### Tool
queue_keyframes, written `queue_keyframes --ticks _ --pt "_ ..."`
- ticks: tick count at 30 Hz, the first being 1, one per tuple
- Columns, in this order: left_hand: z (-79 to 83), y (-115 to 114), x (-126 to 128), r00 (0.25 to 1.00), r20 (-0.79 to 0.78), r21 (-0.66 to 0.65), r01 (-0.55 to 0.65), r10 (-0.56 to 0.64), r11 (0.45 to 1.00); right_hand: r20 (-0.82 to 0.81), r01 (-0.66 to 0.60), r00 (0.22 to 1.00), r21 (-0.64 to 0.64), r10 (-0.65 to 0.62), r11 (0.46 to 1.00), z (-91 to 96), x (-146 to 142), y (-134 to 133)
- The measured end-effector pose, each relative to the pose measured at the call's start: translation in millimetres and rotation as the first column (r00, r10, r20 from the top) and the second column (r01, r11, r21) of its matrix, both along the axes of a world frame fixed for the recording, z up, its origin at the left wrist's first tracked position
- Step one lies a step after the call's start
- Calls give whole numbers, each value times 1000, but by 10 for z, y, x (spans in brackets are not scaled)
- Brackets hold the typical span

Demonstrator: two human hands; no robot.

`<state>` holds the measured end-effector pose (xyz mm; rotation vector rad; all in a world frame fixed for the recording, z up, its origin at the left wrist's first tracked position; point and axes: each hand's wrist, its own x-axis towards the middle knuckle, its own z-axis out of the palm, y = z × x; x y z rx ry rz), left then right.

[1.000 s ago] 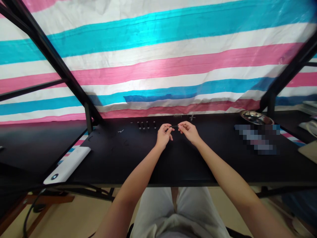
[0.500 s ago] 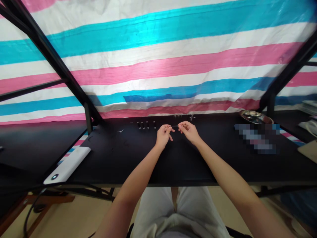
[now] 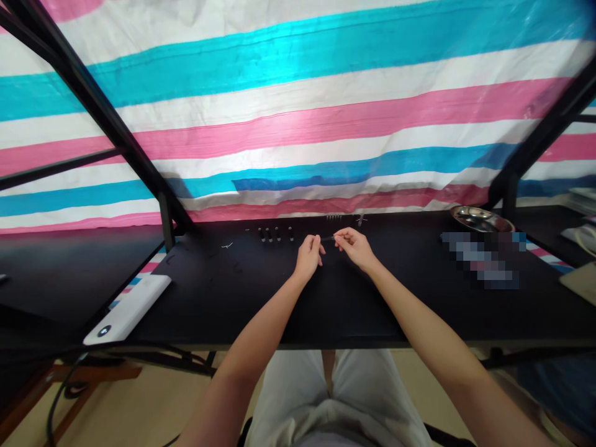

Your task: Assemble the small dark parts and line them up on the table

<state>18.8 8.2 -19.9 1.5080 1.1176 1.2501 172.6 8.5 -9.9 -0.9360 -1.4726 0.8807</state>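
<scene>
Between my hands, above the black table (image 3: 261, 298), is a small thin dark rod (image 3: 328, 238), too small to name more exactly. My left hand (image 3: 308, 256) pinches its left end between thumb and forefinger. The fingers of my right hand (image 3: 352, 244) are closed on its right end. To the left of my hands stand several small dark cylinders with pale ends (image 3: 277, 234) in a row. Beyond my hands lies a row of tiny silvery pieces (image 3: 334, 217), and a small pale cross-shaped piece (image 3: 361, 220) sits just right of them.
A shiny metal dish (image 3: 482, 218) stands at the back right, with a blurred-out item (image 3: 484, 261) in front. On the left lies a white oblong device (image 3: 128, 310). A thin white scrap (image 3: 226, 245) rests left of the cylinders. Striped sheeting (image 3: 298, 124) hangs behind.
The fingers of my left hand have drawn closer together around the rod's left end. My right hand has barely moved.
</scene>
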Motion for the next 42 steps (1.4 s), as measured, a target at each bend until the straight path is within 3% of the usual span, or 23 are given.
queue_keyframes --ticks 12,22,35,42 --pt "28 -8 -13 997 11 -10 -72 72 997 4 -34 999 -22 34 999 23 -5 -23" --pt "15 13 -3 998 55 -6 -28 28 1000 116 -39 992 -45 44 998 -55 25 7" --pt "9 44 -11 992 105 -13 -67 68 998 95 112 989 17 -113 994 6 111 22" --pt "-8 65 -35 995 77 -42 -53 56 998 3 204 979 11 -204 979 16 157 64"
